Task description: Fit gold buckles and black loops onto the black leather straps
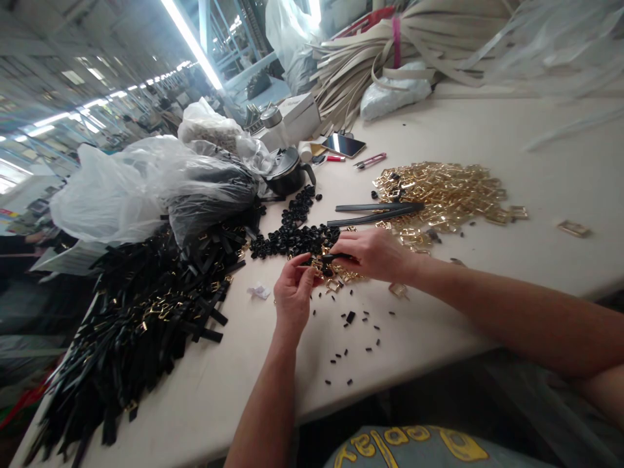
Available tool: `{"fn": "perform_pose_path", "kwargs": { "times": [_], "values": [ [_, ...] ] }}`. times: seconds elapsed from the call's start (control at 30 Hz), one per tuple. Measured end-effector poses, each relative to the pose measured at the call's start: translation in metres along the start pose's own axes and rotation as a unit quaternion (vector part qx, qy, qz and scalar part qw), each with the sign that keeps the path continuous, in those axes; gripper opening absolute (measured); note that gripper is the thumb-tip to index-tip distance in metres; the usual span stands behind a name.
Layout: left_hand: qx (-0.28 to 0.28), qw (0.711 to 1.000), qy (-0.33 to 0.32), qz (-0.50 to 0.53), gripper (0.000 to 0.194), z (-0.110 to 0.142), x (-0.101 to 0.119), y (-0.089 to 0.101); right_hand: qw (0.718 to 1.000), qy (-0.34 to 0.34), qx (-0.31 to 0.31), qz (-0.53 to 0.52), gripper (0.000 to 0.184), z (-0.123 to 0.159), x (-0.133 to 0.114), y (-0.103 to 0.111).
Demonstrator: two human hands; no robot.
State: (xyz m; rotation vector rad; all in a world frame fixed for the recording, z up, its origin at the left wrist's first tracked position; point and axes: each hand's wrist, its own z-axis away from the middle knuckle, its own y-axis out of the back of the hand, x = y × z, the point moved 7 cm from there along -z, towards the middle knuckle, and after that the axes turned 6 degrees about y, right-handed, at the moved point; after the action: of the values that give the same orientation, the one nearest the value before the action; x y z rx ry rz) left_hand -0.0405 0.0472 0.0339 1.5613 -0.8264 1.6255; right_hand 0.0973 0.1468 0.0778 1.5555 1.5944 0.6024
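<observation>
Mid-frame, the right hand pinches a black piece beside the left hand, whose grip I can't make out, in apparent fitting work needing steady alignment next.

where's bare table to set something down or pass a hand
Bare white tabletop lies between the beige strap bundle and the gold rectangular metal buckle pile, and between the left forearm, crumpled white scrap and black strap heap. Crowded: around the left hand and right hand, with black rings and gold buckles; tiny black pieces dot the near side.
</observation>
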Motion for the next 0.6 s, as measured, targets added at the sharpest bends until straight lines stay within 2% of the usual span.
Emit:
{"fn": "perform_pose_path", "kwargs": {
  "times": [0.1, 0.27, 0.43, 0.6],
  "values": [
    [0.019, 0.999, -0.040, -0.025, 0.037, 0.003, 0.005, 0.005, 0.999, -0.043, 0.024, -0.016, 0.017, -0.002, 0.007, 0.009],
    [0.036, 0.992, -0.110, -0.053, 0.034, 0.011, 0.014, 0.005, 0.976, -0.084, 0.082, -0.182, 0.017, -0.003, 0.005, 0.018],
    [0.020, 0.995, -0.088, -0.038, 0.045, 0.012, 0.010, -0.002, 0.970, -0.036, 0.072, -0.229, 0.014, -0.004, -0.010, 0.009],
    [-0.015, 0.997, -0.069, -0.038, 0.047, 0.017, 0.005, -0.010, 0.960, -0.038, 0.094, -0.263, 0.008, -0.001, -0.012, 0.004]
  ]
}}
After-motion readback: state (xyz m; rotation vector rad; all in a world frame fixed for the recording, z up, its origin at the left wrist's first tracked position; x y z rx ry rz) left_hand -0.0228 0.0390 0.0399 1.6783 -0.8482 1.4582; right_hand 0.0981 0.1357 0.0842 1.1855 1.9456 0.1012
